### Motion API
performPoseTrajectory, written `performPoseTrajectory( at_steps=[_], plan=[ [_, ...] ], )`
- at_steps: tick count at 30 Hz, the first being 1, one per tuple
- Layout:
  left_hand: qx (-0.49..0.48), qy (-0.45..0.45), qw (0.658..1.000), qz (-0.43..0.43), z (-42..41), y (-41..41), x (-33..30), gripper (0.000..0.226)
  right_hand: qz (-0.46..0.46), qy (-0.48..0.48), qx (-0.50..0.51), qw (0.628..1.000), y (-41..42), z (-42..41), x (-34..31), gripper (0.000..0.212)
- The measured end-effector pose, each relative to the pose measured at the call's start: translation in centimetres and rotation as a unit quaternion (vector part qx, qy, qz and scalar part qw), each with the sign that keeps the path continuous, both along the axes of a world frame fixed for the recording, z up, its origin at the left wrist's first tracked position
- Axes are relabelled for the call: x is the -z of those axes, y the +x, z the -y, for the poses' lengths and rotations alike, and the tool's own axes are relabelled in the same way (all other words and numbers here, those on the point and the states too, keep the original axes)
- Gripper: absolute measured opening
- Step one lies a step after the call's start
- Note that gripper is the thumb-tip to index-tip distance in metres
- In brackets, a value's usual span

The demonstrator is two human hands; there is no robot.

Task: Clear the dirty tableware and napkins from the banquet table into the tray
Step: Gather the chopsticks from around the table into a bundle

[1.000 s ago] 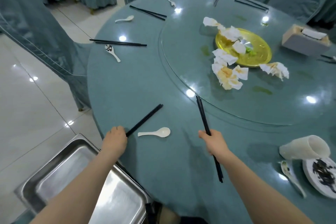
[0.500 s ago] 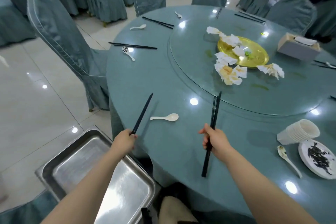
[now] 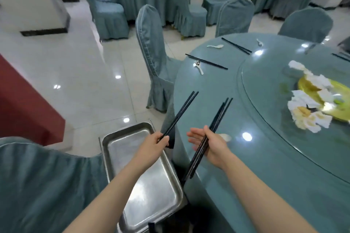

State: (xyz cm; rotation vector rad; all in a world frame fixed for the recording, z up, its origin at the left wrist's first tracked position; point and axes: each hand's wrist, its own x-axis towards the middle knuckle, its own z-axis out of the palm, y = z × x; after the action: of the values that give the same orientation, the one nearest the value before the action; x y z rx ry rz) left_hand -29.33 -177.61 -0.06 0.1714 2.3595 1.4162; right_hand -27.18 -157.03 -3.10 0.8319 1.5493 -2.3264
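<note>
Your left hand has its grip pinched on the low end of one pair of black chopsticks, right above the steel tray beside the surface. Your right hand has its thumb curled round a second pair while the fingers stay loosely spread. The napkins, yellow plate and spoons sit on the surface.
</note>
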Motion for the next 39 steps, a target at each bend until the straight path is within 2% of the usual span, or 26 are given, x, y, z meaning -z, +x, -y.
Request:
performPoseTrajectory(
  at_steps=[4, 7, 9, 14, 17, 20, 25, 28, 30, 33, 36, 39],
  plan=[
    [-0.037, -0.02, 0.999, -0.003, 1.7, 1.5, 0.1, 0.025, -0.033, -0.019, -0.142, 0.989, -1.5, 4.2, -0.1, 0.042],
    [-0.06, -0.057, 0.996, -0.018, 3.7, 3.5, 0.6, 0.025, -0.056, -0.024, -0.208, 0.976, -1.9, 7.7, -0.3, 0.054],
    [-0.091, -0.075, 0.993, -0.019, 5.2, 4.8, 0.8, 0.021, -0.076, -0.007, -0.249, 0.966, -1.9, 10.2, -0.3, 0.04],
    [-0.181, -0.088, 0.979, -0.018, 9.9, 8.1, 0.4, 0.02, -0.095, 0.029, -0.316, 0.943, -0.8, 17.6, -1.7, 0.037],
    [-0.203, -0.091, 0.975, -0.005, 13.3, 10.1, -0.1, 0.028, -0.124, 0.084, -0.358, 0.922, 0.4, 22.3, -3.6, 0.041],
    [-0.226, -0.076, 0.971, -0.027, 16.8, 12.3, -0.9, 0.034, -0.158, 0.105, -0.369, 0.91, 1.7, 27.1, -5.3, 0.045],
    [-0.301, -0.061, 0.949, -0.066, 24.1, 15.8, -2.1, 0.034, -0.219, 0.158, -0.393, 0.879, 4.2, 36.3, -7.2, 0.026],
    [-0.347, 0.039, 0.936, -0.049, 29.4, 18.4, -3.3, 0.029, -0.232, 0.15, -0.408, 0.87, 6.3, 42.9, -8.3, 0.025],
    [-0.343, 0.123, 0.931, -0.026, 32.8, 20.0, -4.0, 0.019, -0.244, 0.143, -0.417, 0.864, 7.6, 46.9, -8.7, 0.025],
    [-0.323, 0.188, 0.927, 0.006, 38.1, 22.5, -4.0, 0.012, -0.246, 0.156, -0.449, 0.845, 9.8, 52.7, -8.7, 0.028],
    [-0.324, 0.27, 0.904, 0.068, 41.8, 24.3, -3.8, 0.012, -0.232, 0.135, -0.486, 0.831, 11.6, 56.3, -8.5, 0.028],
    [-0.327, 0.279, 0.896, 0.108, 45.5, 25.1, -3.1, 0.013, -0.219, 0.115, -0.488, 0.837, 11.6, 58.7, -8.3, 0.012]
  ],
)
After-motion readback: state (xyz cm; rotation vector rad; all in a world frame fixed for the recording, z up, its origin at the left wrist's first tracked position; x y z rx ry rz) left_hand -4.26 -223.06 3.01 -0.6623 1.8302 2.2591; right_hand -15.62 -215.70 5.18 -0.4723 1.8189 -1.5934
